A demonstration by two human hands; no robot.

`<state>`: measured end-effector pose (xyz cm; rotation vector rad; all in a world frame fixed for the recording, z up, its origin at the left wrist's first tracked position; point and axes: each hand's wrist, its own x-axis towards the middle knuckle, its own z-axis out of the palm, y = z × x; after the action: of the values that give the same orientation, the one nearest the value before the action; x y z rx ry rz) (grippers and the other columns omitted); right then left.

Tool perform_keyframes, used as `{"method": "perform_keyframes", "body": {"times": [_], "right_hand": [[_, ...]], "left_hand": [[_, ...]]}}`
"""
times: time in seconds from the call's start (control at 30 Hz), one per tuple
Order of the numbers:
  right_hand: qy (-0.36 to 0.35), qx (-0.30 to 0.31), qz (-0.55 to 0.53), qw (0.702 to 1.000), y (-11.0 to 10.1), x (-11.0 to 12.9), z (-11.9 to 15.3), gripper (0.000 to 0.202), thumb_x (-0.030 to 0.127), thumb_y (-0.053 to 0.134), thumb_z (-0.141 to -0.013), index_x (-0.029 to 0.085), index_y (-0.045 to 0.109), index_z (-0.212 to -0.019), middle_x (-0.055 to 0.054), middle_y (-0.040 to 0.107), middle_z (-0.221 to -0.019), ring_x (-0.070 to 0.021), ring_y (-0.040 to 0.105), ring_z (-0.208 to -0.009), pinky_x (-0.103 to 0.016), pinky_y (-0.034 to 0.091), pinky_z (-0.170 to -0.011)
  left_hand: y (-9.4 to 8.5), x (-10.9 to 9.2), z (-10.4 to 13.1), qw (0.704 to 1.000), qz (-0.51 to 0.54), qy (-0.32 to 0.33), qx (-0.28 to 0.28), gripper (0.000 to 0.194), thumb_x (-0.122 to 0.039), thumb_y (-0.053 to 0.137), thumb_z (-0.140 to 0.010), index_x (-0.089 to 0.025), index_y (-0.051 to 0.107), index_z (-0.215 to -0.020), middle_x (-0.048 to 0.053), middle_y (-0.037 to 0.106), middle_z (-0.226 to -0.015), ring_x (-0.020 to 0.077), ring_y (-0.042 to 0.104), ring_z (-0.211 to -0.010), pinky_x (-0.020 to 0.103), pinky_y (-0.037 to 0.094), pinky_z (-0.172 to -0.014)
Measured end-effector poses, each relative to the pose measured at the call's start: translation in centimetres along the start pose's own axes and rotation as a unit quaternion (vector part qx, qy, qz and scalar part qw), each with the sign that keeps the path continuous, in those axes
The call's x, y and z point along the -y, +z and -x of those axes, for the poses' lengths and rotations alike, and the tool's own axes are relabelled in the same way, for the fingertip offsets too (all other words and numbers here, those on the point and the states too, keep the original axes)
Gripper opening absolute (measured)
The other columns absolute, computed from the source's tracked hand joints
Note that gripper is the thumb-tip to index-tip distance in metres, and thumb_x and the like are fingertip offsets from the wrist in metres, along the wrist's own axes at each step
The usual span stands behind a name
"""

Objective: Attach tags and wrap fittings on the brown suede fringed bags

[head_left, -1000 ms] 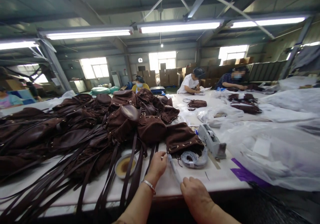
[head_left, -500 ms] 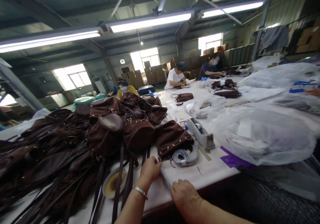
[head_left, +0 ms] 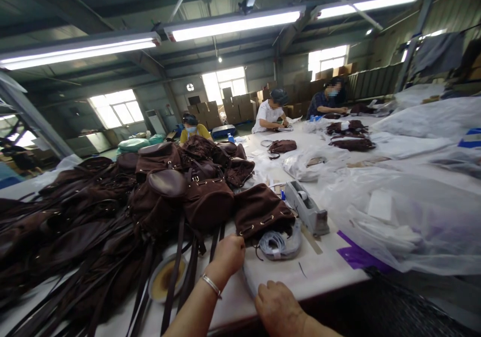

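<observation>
My left hand [head_left: 228, 255], with a silver bangle on its wrist, has its fingers closed at the near edge of a brown drawstring bag [head_left: 263, 211]. A thin greyish strand [head_left: 248, 279] runs between it and my right hand [head_left: 280, 304]. The right hand's fingers are curled at the table's front edge; what lies inside them is hidden. Just beyond the hands is a coil of grey cord [head_left: 273, 244], partly under the bag's mouth. A grey tape dispenser [head_left: 306, 208] stands to the right of the bag.
Brown bags [head_left: 165, 192] with long straps are heaped at left, beside a round dish [head_left: 167, 279] holding something yellow-brown. Clear plastic bags [head_left: 409, 217] and purple material [head_left: 363, 254] cover the right side. Several people sit across the table [head_left: 240, 307].
The view has shifted, so the far people and windows appear further right. Both hands stay in nearly the same place, the left one turned a little with its fingers tucked in.
</observation>
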<state>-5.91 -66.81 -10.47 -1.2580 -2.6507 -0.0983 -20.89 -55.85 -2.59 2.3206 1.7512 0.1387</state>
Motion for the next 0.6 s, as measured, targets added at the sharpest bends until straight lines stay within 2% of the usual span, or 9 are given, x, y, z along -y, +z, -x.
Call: {"method": "perform_keyframes", "body": {"times": [0.1,0.2,0.23,0.3,0.4,0.47,0.6], "right_hand": [[0.009,0.046,-0.023,0.999,-0.2,-0.3,0.1,0.013,0.012,0.066,-0.071,0.016,0.067,-0.083,-0.011,0.070,-0.080,-0.0255,0.065,-0.070,-0.033,0.033,-0.051],[0.061,0.120,-0.072,0.988,-1.1,-1.0,0.4,0.024,0.008,0.064,-0.067,0.015,0.069,-0.089,-0.014,0.073,-0.090,-0.0262,0.067,-0.076,-0.031,0.037,-0.056],[0.089,0.127,-0.098,0.983,-1.4,-1.3,0.6,0.024,0.008,0.063,-0.067,0.015,0.069,-0.089,-0.014,0.073,-0.091,-0.0255,0.067,-0.078,-0.030,0.039,-0.059],[0.158,0.103,-0.176,0.966,-1.9,-2.1,1.0,0.019,0.007,0.058,-0.070,0.016,0.067,-0.085,-0.010,0.073,-0.088,-0.0224,0.065,-0.078,-0.029,0.040,-0.065],[0.240,0.039,-0.336,0.910,-2.0,-3.3,1.8,0.010,0.011,0.053,-0.073,0.019,0.058,-0.070,-0.002,0.065,-0.070,-0.0170,0.059,-0.071,-0.026,0.038,-0.065],[0.258,0.012,-0.439,0.861,-1.6,-4.0,2.3,0.009,0.017,0.053,-0.072,0.020,0.051,-0.064,0.002,0.055,-0.063,-0.0151,0.053,-0.067,-0.025,0.036,-0.063],[0.263,-0.016,-0.576,0.773,-0.6,-5.0,2.8,0.018,0.033,0.058,-0.072,0.020,0.049,-0.064,0.003,0.044,-0.061,-0.0133,0.043,-0.064,-0.025,0.034,-0.060]], "left_hand": [[0.4,0.0,-1.3,0.999,0.019,-0.021,-0.022,0.016,-0.024,0.056,-0.084,-0.022,0.072,-0.081,0.009,0.071,-0.094,0.0239,0.067,-0.085,0.032,0.044,-0.074],[1.1,0.5,-2.1,0.995,0.049,-0.056,-0.059,0.015,-0.026,0.058,-0.086,-0.019,0.070,-0.082,0.010,0.070,-0.093,0.0238,0.066,-0.086,0.032,0.043,-0.074],[1.4,0.8,-2.1,0.993,0.062,-0.066,-0.073,0.014,-0.026,0.058,-0.086,-0.019,0.069,-0.083,0.010,0.070,-0.095,0.0234,0.066,-0.087,0.031,0.043,-0.076],[2.0,1.6,-2.0,0.987,0.092,-0.083,-0.100,0.015,-0.028,0.058,-0.088,-0.017,0.067,-0.083,0.011,0.069,-0.096,0.0227,0.064,-0.089,0.031,0.042,-0.078],[3.1,3.0,-1.4,0.976,0.150,-0.100,-0.122,0.031,-0.033,0.048,-0.095,-0.015,0.064,-0.076,0.010,0.067,-0.084,0.0217,0.062,-0.081,0.031,0.042,-0.074],[3.7,3.7,-0.9,0.968,0.200,-0.091,-0.125,0.036,-0.034,0.043,-0.096,-0.016,0.063,-0.072,0.008,0.065,-0.076,0.0202,0.061,-0.077,0.029,0.043,-0.071],[4.7,3.6,-0.1,0.945,0.298,-0.050,-0.121,0.017,-0.025,0.053,-0.087,-0.016,0.067,-0.084,0.004,0.069,-0.081,0.0168,0.063,-0.079,0.024,0.046,-0.071]]}}
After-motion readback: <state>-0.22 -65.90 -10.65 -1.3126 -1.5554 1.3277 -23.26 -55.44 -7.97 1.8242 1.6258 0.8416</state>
